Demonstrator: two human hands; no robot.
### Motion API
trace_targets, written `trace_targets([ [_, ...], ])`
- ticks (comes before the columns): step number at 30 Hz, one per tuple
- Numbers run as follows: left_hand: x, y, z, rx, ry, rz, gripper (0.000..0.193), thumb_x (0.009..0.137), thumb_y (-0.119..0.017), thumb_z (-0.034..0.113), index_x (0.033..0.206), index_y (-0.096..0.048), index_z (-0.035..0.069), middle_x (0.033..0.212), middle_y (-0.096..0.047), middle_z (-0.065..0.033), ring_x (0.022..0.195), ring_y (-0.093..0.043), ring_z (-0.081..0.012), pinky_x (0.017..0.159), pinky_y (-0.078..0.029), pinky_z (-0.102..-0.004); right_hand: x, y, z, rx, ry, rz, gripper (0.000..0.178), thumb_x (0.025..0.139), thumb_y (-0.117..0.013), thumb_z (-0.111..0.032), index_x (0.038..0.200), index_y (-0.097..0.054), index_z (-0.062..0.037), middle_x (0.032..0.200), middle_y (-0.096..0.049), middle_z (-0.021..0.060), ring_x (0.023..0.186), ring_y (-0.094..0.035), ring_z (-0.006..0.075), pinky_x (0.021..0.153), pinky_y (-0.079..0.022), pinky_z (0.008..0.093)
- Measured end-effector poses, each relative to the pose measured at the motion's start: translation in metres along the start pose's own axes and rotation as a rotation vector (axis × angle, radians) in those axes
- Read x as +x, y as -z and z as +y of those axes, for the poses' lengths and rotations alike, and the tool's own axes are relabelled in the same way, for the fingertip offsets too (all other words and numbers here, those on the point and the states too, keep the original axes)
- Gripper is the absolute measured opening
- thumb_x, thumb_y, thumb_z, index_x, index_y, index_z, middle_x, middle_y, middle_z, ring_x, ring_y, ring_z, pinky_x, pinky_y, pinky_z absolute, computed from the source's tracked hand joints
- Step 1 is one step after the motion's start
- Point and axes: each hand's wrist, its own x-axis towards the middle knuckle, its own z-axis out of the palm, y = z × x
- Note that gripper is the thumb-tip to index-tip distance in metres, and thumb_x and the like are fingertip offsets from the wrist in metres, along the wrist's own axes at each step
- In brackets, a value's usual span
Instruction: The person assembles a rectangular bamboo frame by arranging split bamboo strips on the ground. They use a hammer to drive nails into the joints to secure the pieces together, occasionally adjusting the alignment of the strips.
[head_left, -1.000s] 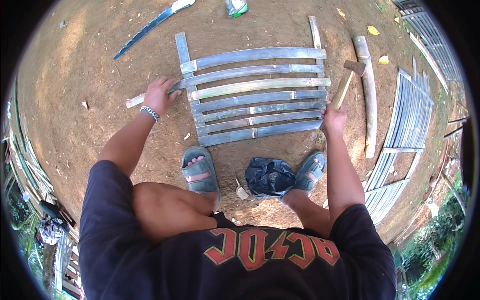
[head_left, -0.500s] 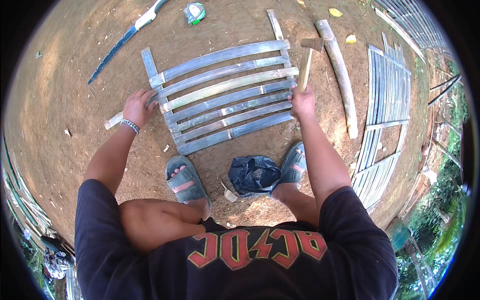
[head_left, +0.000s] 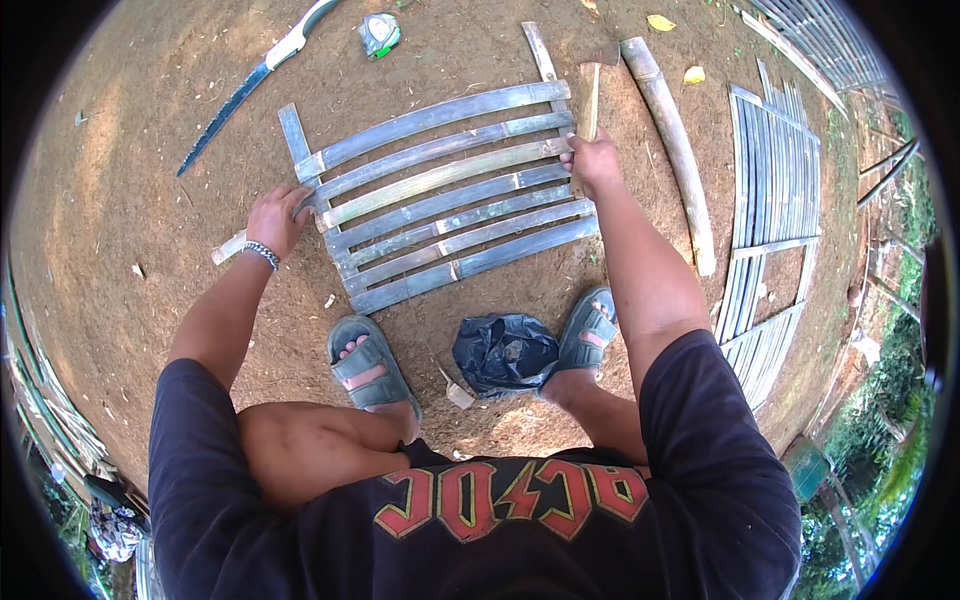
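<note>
A panel of several bamboo slats [head_left: 450, 189] lies on the ground before me, its slats crossing two uprights. My left hand [head_left: 279, 220] is closed on the panel's left edge, fingers over the upright near the slat ends. A pale bamboo end [head_left: 229, 247] sticks out below that wrist. In my right hand [head_left: 594, 163] is the wooden handle of a hatchet [head_left: 590, 100], its brown head pointing away from me. This hand is over the panel's right edge and hides the right end of a greenish slat.
A pruning saw [head_left: 237, 105] and a tape measure [head_left: 380, 35] lie beyond the panel. To the right are a bamboo pole [head_left: 672, 140] and a larger slatted panel [head_left: 770, 180]. A black plastic bag [head_left: 505, 354] sits between my sandalled feet.
My right hand has moved away from me and slightly left along the panel's right edge, carrying the hatchet with it. My left hand stays nearly in place.
</note>
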Motion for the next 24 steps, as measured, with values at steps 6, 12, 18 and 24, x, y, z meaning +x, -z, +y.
trace_targets([
  [6,0.004,0.005,0.005,-0.011,0.015,-0.031,0.034,0.088,-0.072,0.023,0.121,-0.070,0.014,0.121,-0.068,-0.0099,0.114,-0.062,-0.0317,0.099,-0.048,-0.0437,-0.006,0.014,0.006,0.012,0.000,0.018,0.041,0.095,-0.062,-0.006,0.133,-0.047,0.0011,0.096,-0.064,0.0127,0.065,-0.062,0.0150,0.053,-0.052,0.0285],
  [12,0.003,0.002,0.003,-0.018,0.000,-0.010,0.034,0.090,-0.071,0.025,0.121,-0.070,0.015,0.121,-0.068,-0.0093,0.113,-0.063,-0.0309,0.099,-0.048,-0.0437,-0.042,0.053,0.033,-0.167,0.051,0.131,0.046,0.096,-0.064,-0.013,0.136,-0.048,0.0009,0.099,-0.066,0.0166,0.066,-0.066,0.0177,0.058,-0.055,0.0320],
  [18,0.005,-0.001,0.002,-0.038,-0.016,0.006,0.036,0.086,-0.074,0.020,0.121,-0.070,0.013,0.120,-0.068,-0.0106,0.112,-0.063,-0.0329,0.098,-0.049,-0.0434,-0.074,0.087,0.076,-0.633,0.167,0.417,0.039,0.094,-0.062,-0.020,0.131,-0.058,-0.0081,0.115,-0.067,0.0245,0.107,-0.065,0.0443,0.096,-0.050,0.0491],
  [24,-0.002,-0.001,-0.006,-0.067,-0.005,-0.021,0.044,0.086,-0.074,0.024,0.128,-0.066,0.014,0.128,-0.066,-0.0120,0.115,-0.062,-0.0347,0.099,-0.050,-0.0450,-0.072,0.091,0.118,-0.717,0.022,0.528,0.050,0.092,-0.066,-0.024,0.138,-0.053,-0.0114,0.121,-0.065,0.0259,0.110,-0.065,0.0431,0.097,-0.050,0.0499],
])
